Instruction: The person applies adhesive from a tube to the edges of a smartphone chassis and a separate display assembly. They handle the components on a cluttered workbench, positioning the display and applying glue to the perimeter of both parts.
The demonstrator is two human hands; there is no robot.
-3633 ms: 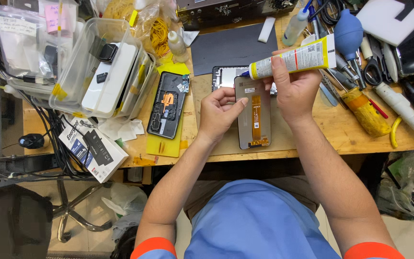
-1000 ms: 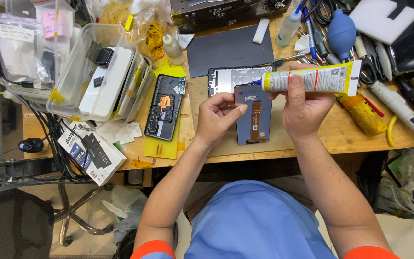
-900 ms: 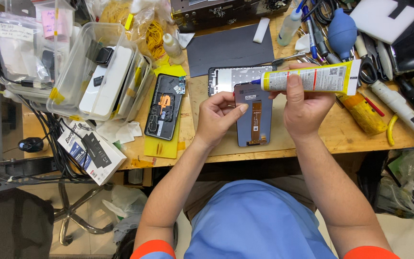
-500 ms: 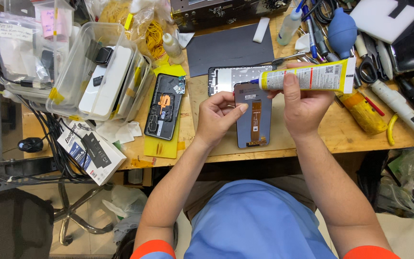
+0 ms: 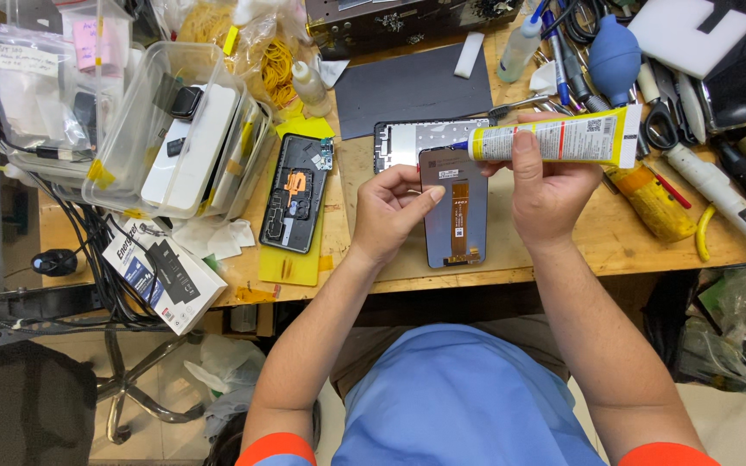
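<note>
My left hand (image 5: 390, 211) grips the left edge of a dark phone screen panel (image 5: 455, 211) with an orange flex strip, holding it over the wooden bench (image 5: 615, 237). My right hand (image 5: 546, 185) holds a yellow glue tube (image 5: 554, 140) sideways, its blue nozzle at the panel's top right corner. Behind the panel lies another screen frame (image 5: 403, 138). An opened phone body (image 5: 295, 194) rests on a yellow pad (image 5: 291, 263) to the left.
A clear plastic bin (image 5: 179, 129) with a white box sits at the left, beside bags and cables. A dark mat (image 5: 412, 86) lies behind. Tools, a blue air blower (image 5: 615, 56), scissors (image 5: 662, 103) and a yellow bottle (image 5: 649, 203) crowd the right. A printed box (image 5: 161, 272) overhangs the bench edge.
The glue tube has swung from a raised tilt to level, and its nozzle has come down to the panel's top edge. My left hand has kept its grip on the panel.
</note>
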